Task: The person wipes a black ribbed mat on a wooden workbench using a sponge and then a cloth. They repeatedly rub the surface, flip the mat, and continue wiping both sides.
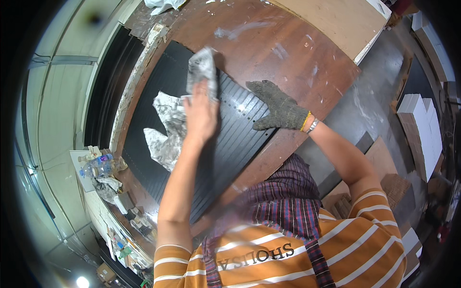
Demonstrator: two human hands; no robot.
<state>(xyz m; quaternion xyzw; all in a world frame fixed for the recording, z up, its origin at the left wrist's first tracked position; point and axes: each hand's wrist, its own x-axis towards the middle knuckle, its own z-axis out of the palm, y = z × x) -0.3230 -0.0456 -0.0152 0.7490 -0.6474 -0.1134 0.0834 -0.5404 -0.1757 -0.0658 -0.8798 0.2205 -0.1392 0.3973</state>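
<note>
This looks like a workshop: pale smears mark the brown worktop [312, 57], dark panels [111, 86] stack beyond its left edge, and white boards [419, 134] stand off its right.

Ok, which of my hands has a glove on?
Your right hand, at the edge of the black panel: it wears a dark grey glove with a yellow-edged cuff. Your left hand, on the whitish cloth, is bare.
</note>
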